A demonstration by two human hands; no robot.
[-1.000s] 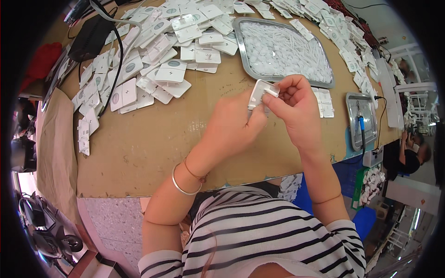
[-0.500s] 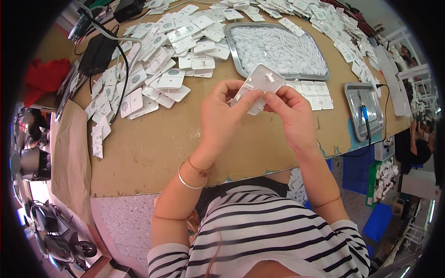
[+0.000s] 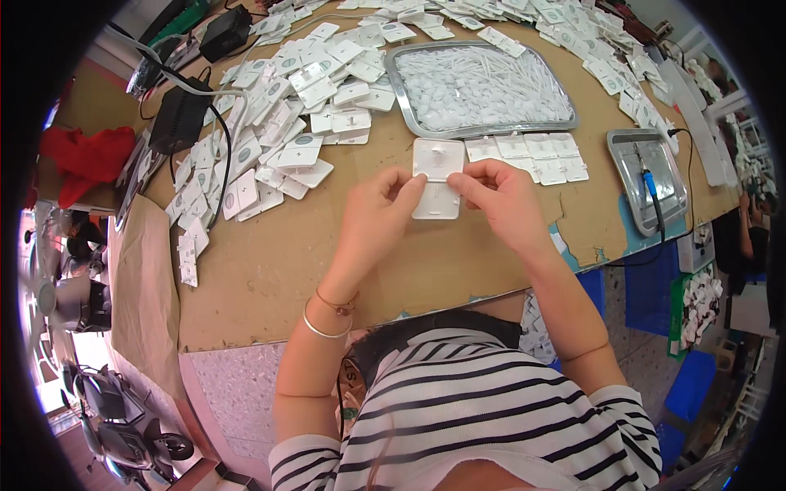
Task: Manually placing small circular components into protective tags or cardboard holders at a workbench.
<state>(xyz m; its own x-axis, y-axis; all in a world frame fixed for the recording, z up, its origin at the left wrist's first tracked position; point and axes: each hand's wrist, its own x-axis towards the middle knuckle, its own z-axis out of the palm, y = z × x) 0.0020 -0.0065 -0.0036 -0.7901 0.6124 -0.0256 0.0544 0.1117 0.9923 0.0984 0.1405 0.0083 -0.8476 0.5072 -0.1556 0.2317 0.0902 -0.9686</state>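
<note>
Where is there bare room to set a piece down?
The widest bare cardboard lies left of the left hand, between the piled plates and the near edge. A smaller patch lies between the right forearm and the small tray. The far side is crowded with piled plates and the large filled tray.

The white two-panel piece (image 3: 438, 159), earlier tilted between the hands, now lies nearly square to the person, one panel beyond the other. The left hand (image 3: 375, 211) shifts to its left edge near the seam. The right hand (image 3: 501, 200) moves from the projecting post to the right edge, opposite. The row of white pieces (image 3: 536, 155), earlier partly covered, shows more fully.
</note>
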